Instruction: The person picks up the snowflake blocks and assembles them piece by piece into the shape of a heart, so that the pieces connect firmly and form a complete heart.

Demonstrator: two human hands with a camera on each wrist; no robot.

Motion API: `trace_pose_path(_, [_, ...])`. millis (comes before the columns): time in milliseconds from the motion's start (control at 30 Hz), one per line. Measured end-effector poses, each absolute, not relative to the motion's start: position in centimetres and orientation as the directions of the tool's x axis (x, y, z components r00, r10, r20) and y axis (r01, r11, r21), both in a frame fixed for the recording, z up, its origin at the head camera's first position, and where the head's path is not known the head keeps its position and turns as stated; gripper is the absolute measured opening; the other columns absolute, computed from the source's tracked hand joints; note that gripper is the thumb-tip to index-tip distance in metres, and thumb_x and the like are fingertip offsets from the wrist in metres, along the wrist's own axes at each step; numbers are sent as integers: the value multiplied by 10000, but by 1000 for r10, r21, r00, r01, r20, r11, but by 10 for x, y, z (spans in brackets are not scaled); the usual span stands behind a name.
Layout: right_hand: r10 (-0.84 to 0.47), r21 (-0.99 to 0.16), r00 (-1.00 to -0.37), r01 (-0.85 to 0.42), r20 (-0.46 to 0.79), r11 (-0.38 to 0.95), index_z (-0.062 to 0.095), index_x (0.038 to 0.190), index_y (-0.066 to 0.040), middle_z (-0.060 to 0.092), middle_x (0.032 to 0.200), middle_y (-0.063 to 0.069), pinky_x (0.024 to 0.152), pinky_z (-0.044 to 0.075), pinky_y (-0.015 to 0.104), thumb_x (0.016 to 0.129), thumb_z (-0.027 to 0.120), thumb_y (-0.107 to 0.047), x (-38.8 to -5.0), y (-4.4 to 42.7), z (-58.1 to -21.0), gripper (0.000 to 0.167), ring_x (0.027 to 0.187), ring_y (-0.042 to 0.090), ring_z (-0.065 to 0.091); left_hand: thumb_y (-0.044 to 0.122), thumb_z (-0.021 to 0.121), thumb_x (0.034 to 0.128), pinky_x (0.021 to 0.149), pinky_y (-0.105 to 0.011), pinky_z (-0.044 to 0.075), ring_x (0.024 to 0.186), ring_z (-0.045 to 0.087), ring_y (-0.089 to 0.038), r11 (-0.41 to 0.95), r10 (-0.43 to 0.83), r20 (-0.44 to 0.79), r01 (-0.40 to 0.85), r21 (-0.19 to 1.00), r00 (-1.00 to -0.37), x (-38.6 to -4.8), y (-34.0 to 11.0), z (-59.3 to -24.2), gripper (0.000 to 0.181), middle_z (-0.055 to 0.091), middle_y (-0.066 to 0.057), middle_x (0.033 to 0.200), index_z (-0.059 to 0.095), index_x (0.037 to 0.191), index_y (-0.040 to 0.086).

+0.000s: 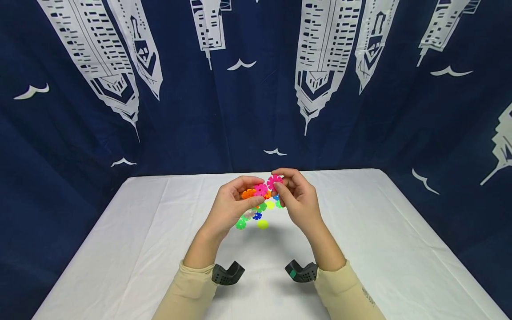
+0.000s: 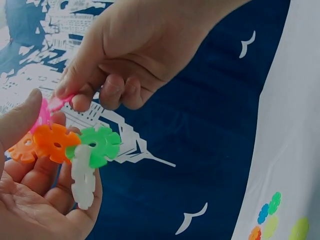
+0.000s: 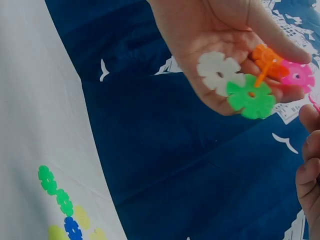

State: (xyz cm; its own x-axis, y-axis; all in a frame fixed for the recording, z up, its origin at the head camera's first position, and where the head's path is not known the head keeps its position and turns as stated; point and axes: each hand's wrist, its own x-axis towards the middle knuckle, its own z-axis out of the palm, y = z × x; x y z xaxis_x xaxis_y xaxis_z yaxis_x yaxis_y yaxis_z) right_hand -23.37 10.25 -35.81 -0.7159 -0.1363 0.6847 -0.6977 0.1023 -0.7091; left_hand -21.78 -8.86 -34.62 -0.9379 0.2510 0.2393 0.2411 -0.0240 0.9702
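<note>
Facing each other above the far middle of the table (image 1: 360,222), the left hand (image 1: 232,202) grips a joined cluster of notched discs (image 2: 67,137) and the right hand (image 1: 298,200) pinches a pink disc (image 1: 273,179), seemingly light, stiff, slightly slippery pieces best held by their rims.

The left hand (image 3: 212,37) holds 1 white disc (image 3: 215,65), 1 green disc (image 3: 242,102), orange discs (image 3: 261,54) and 1 pink disc (image 3: 290,71). At the right edge, the right hand (image 3: 310,160) touches a 2nd pink disc (image 3: 315,104). 2 green discs (image 3: 44,175), 1 blue disc (image 3: 71,225) and yellow discs (image 3: 81,217) lie on white cloth (image 3: 35,100).
</note>
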Motion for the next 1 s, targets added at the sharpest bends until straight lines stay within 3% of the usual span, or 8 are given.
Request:
trace_pose_path(133, [-147,-673,-683,-730,715,119,641,1176,-40,630,753,125,488,445,222,959,598,30,-233,100,-360,232,530,140,481,34,737,878,814,-233,589,936,666,-185,-75,263,255,244,967,-930,-216,-89,-345,358,696,-82,1067,646,1223,58])
trace_pose_path(367, [-148,-626,-625,-778,766,46,632,1127,24,612,759,163,492,447,223,930,579,112,-231,96,-360,223,523,127,474,22,749,863,793,-234,594,890,695,-166,-119,297,263,238,964,-918,-215,-90,-344,346,751,-48,1041,639,1191,18])
trace_pose_path(700, [-108,-602,-594,-795,797,-71,590,1103,114,599,761,152,469,428,190,914,551,170,-226,87,-361,201,504,123,455,-8,766,832,789,-247,599,890,711,-173,-174,274,214,171,970,-937,-214,-86,-343,354,769,-25,1021,640,1163,-6])
trace_pose_path(1000, [-109,-595,-586,-800,803,-79,580,1107,119,576,749,144,456,418,186,924,543,159,-223,82,-361,190,490,117,447,-36,769,816,780,-248,603,865,712,-157,-175,262,183,140,975,-948,-213,-86,-341,340,765,-8,981,643,1131,-33])
